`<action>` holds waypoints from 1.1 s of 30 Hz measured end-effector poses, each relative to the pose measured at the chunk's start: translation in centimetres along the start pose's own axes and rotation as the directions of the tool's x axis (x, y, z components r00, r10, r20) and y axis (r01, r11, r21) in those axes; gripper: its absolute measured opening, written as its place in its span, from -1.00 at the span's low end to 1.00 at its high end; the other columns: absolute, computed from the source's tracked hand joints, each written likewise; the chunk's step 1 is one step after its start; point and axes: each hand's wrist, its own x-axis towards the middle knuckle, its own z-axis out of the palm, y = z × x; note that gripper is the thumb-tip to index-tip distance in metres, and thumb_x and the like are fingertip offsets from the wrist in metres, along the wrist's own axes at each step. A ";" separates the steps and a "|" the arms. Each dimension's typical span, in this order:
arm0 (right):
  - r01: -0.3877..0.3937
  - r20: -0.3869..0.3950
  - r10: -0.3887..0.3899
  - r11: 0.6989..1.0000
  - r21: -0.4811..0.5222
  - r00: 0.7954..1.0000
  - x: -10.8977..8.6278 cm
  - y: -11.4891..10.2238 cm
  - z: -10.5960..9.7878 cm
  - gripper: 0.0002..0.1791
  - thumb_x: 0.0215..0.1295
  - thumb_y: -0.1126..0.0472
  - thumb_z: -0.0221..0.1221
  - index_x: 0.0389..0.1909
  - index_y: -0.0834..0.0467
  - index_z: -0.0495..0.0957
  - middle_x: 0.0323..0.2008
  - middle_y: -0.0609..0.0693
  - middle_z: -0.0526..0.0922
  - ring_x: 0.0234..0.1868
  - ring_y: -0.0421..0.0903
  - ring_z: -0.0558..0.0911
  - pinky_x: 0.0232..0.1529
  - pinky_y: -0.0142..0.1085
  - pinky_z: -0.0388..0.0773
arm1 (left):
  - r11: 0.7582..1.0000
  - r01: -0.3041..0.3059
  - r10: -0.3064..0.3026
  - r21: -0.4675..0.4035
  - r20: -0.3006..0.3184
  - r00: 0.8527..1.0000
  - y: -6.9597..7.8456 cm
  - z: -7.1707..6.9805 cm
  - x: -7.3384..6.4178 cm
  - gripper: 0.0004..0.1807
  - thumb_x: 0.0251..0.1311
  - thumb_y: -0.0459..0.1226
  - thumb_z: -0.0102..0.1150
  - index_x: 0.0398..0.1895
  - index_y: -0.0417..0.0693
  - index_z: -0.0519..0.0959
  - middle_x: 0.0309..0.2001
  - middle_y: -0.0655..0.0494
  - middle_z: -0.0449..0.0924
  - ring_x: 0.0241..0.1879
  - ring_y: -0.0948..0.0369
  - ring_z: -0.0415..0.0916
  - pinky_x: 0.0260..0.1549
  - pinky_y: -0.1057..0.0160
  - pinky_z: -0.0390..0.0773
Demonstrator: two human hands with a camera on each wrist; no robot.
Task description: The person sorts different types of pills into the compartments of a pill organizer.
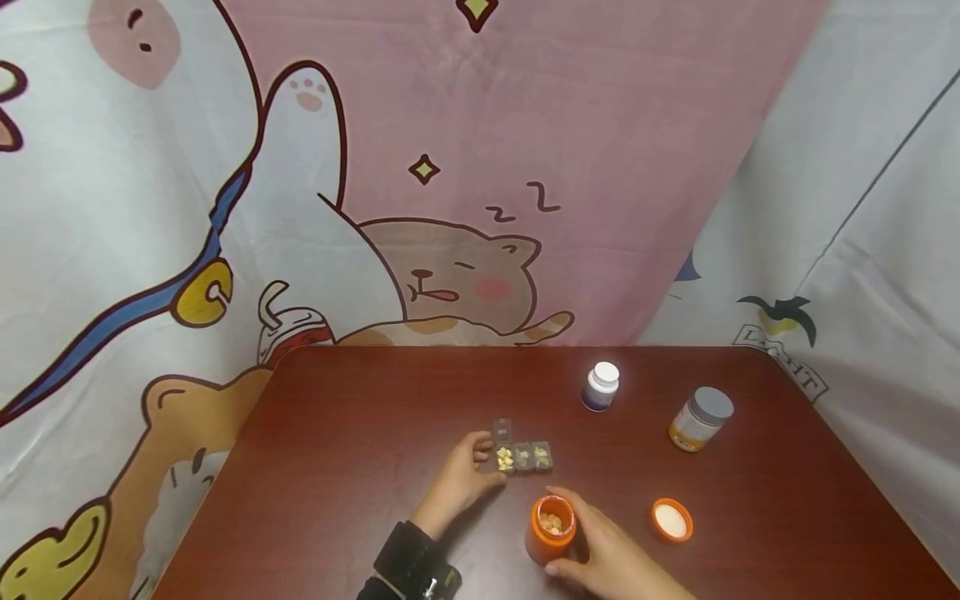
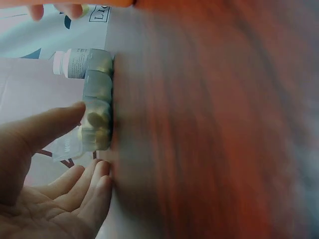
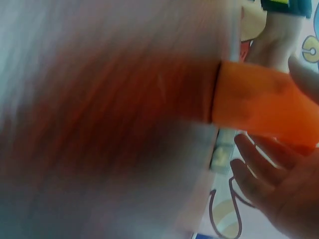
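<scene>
An open orange pill bottle stands on the table, with pale tablets inside. My right hand holds it from the right, thumb at its near side and fingers at its far side. In the right wrist view the thumb overlaps the bottle and several fingers spread below it. A small clear pill organizer lies farther back, its left compartment lid raised and pale tablets inside. At its left, my left hand has its thumb and fingers apart; in the left wrist view the thumb tip overlaps the organizer.
An orange-rimmed cap with a white inside lies right of my right hand. Behind stand a white-capped bottle and a grey-lidded jar. A printed cloth hangs beyond the table's far edge.
</scene>
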 end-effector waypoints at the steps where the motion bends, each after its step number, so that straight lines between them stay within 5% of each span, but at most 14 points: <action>1: 0.003 0.008 -0.003 1.000 -0.011 1.000 0.0 0.2 -0.2 -0.01 0.04 -0.14 0.57 0.47 0.08 0.37 0.28 -0.01 0.60 0.18 -0.01 0.63 0.24 -0.08 0.62 | 1.000 -0.002 0.002 -0.002 -0.007 1.000 0.1 -0.1 -0.2 -0.29 0.02 -0.52 0.48 0.29 -0.48 0.42 0.15 -0.38 0.62 0.09 -0.23 0.60 0.09 -0.16 0.66; 6: 0.133 -0.047 -0.139 0.985 -0.113 0.989 -0.3 1.8 -1.0 -0.09 0.03 -0.10 0.58 0.42 0.02 0.46 0.27 -0.09 0.62 0.20 -0.05 0.60 0.23 -0.16 0.62 | 1.000 0.031 -0.031 -0.003 -0.043 0.999 0.9 -0.1 -1.5 -0.33 0.05 -0.50 0.46 0.30 -0.35 0.47 0.11 -0.30 0.65 0.05 -0.16 0.63 -0.15 0.05 0.74; 11: 0.237 -0.171 -0.287 0.935 -0.263 0.943 -0.8 4.1 -1.9 -0.21 -0.05 0.04 0.61 0.27 0.05 0.58 0.22 -0.03 0.66 0.18 -0.01 0.61 0.18 -0.26 0.59 | 1.000 -0.001 0.002 0.024 -0.026 1.000 1.8 0.3 -3.0 -0.38 0.03 -0.57 0.31 0.26 -0.26 0.52 0.07 -0.19 0.70 -0.04 -0.05 0.65 -0.32 0.30 0.64; 17: 0.172 -0.266 -0.262 0.932 -0.321 0.928 -1.4 6.6 -3.4 -0.28 -0.19 0.15 0.66 0.13 0.02 0.67 0.16 0.01 0.69 0.13 0.04 0.63 0.20 -0.57 0.39 | 0.999 -0.052 0.052 -0.006 0.071 0.996 3.0 1.0 -4.6 -0.29 -0.09 -0.66 0.15 0.27 -0.23 0.52 0.11 -0.18 0.68 0.01 -0.10 0.63 -0.21 0.23 0.67; 22: 0.094 -0.316 -0.234 0.911 -0.401 0.920 -2.1 8.7 -4.6 -0.26 -0.31 0.18 0.69 0.06 0.02 0.70 0.12 0.05 0.71 0.07 0.11 0.64 0.05 -0.19 0.61 | 0.999 -0.046 0.046 -0.006 0.172 0.984 3.2 2.0 -5.7 -0.23 -0.13 -0.65 0.27 0.30 -0.18 0.50 0.19 -0.17 0.66 0.16 -0.17 0.61 0.11 -0.13 0.66; 26: 0.046 -0.308 -0.189 0.907 -0.419 0.933 -2.7 10.1 -5.2 -0.27 -0.36 0.19 0.70 0.03 0.03 0.71 0.10 0.11 0.70 0.05 0.16 0.66 -0.06 0.05 0.65 | 0.998 -0.067 0.065 0.007 0.196 0.978 3.3 2.7 -6.2 -0.21 -0.15 -0.62 0.39 0.29 -0.19 0.49 0.26 -0.10 0.64 0.32 -0.13 0.52 0.37 -0.18 0.45; 33: 0.031 -0.294 -0.178 0.896 -0.442 0.939 -3.5 11.0 -5.3 -0.27 -0.42 0.18 0.71 -0.02 0.01 0.72 -0.03 -0.04 0.66 -0.06 0.06 0.62 -0.12 -0.06 0.66 | 0.995 -0.083 0.068 0.058 0.216 0.974 3.5 3.3 -6.5 -0.15 -0.20 -0.53 0.56 0.31 -0.07 0.50 0.26 0.00 0.63 0.30 -0.04 0.53 0.36 -0.18 0.47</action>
